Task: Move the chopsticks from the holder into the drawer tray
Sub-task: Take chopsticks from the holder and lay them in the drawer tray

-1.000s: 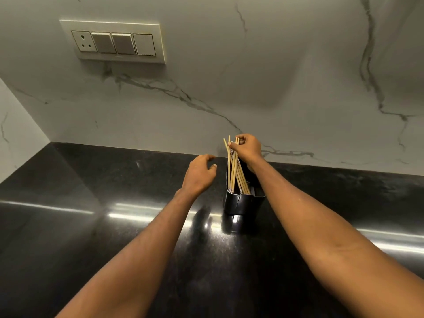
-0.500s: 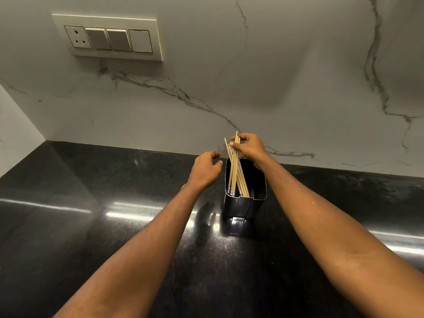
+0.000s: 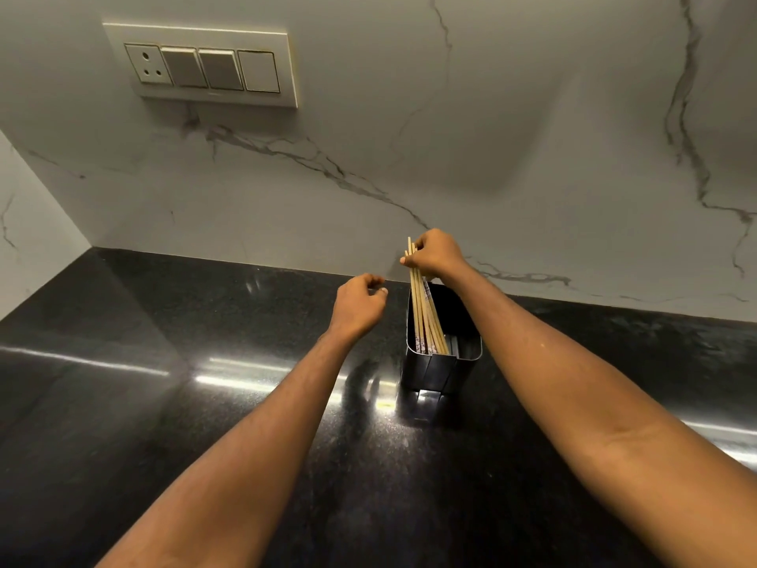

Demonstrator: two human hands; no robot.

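A black rectangular holder [image 3: 442,368] stands on the black countertop near the marble wall. Several pale wooden chopsticks [image 3: 424,317] stick up out of it, bunched together and leaning left. My right hand [image 3: 436,256] is closed around their top ends, above the holder. My left hand [image 3: 358,301] hovers just left of the holder with fingers loosely curled, holding nothing and apart from the holder. No drawer or tray is in view.
The glossy black countertop [image 3: 205,424] stretches left and right of the holder. A white marble backsplash [image 3: 532,157] rises right behind it, with a switch panel [image 3: 205,65] high on the left. A side wall closes the far left corner.
My right hand has gathered the chopsticks into a tighter bunch and lifted them a little. My left hand has drawn slightly away from the holder's rim.
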